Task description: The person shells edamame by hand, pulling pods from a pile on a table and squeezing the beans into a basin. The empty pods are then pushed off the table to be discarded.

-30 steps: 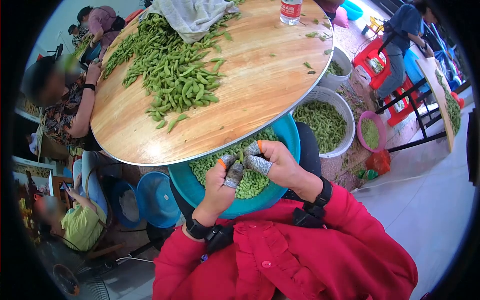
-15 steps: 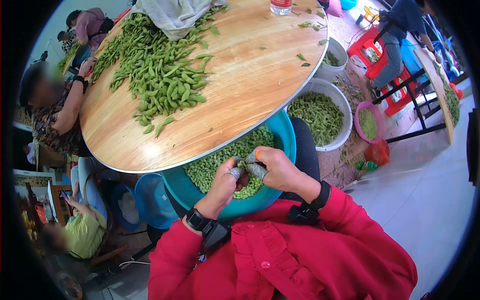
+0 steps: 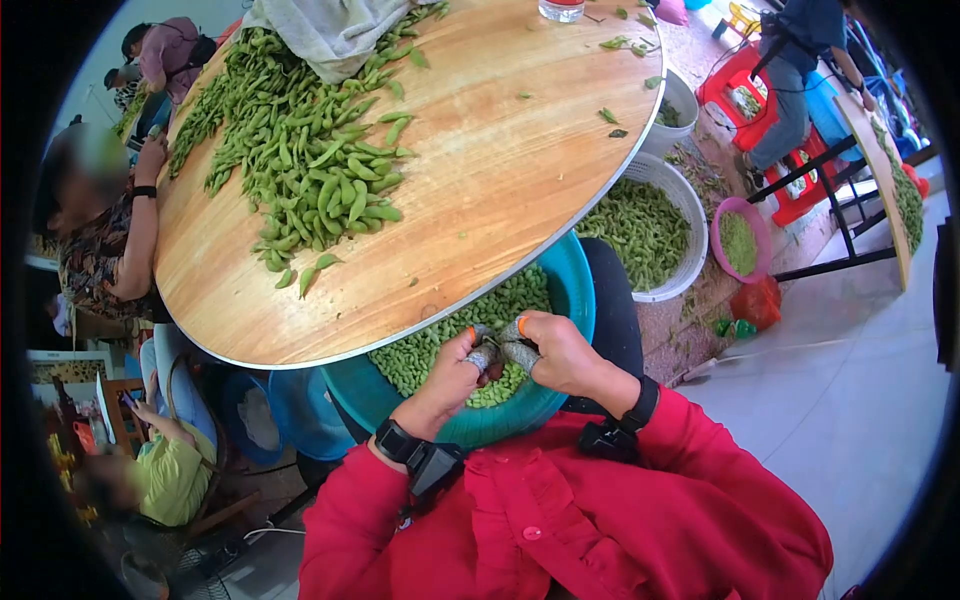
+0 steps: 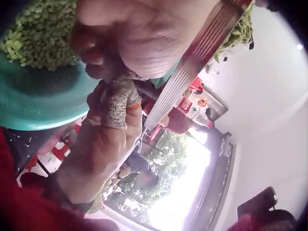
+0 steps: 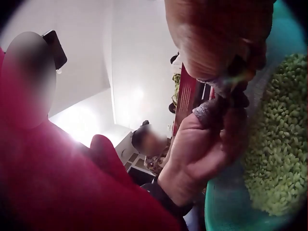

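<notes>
Over a blue-green basin (image 3: 575,290) my left hand (image 3: 446,382) and right hand (image 3: 568,356) meet, thumbs and fingertips almost together. Grey knitted covers with orange edges wrap the thumbs and fingers. Pinched between both hands is a green soybean pod, largely hidden by the fingers. Shelled green beans (image 3: 405,358) fill much of the basin beneath. In the left wrist view the right hand (image 4: 98,154) faces the left palm (image 4: 149,36). The right wrist view shows the left hand (image 5: 190,151) close to the fingertips of the right.
The round wooden table (image 3: 480,180) overhangs the basin's far side, bearing a heap of pods (image 3: 325,190) and a grey cloth (image 3: 335,35). At right stand a white basket (image 3: 690,240) of pods and a pink basin (image 3: 763,262). Another person (image 3: 115,240) sits at left.
Both hands appear lower in the head view as the table shifts left and down. The pod's green tip, which stuck out between the thumbs, is now covered.
</notes>
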### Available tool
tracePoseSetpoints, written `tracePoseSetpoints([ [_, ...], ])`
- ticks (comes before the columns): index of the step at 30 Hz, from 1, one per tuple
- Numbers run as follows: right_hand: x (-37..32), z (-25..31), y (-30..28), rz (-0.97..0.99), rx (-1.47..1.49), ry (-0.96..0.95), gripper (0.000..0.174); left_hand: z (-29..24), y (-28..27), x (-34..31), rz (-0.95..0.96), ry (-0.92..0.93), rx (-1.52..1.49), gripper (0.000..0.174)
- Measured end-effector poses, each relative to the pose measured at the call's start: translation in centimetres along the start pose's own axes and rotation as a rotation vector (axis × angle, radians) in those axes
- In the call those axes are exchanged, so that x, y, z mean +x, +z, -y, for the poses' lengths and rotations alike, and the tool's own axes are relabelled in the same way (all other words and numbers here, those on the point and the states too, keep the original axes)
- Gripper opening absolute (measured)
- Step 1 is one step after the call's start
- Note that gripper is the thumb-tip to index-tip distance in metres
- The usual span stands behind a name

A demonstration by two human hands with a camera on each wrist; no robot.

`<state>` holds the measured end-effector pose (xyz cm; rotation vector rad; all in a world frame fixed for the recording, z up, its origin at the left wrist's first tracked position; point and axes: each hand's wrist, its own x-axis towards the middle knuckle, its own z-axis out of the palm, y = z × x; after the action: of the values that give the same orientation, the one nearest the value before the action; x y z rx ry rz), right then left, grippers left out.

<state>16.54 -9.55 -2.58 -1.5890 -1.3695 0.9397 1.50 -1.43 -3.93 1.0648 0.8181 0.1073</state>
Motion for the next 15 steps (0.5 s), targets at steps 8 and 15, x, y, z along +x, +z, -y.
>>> tracePoseSetpoints([
  [8, 0.0, -0.7, -0.1, -0.07, -0.107, -0.08, 0.009, 2.9, -2.7, 1.3, -0.045, 0.107, 0.435, 0.014],
  [15, -1.7, -3.8, -9.7, -0.558, -0.168, 0.26, 0.015, 4.9, -2.1, 5.1, 0.053, 0.256, 0.806, 0.015],
])
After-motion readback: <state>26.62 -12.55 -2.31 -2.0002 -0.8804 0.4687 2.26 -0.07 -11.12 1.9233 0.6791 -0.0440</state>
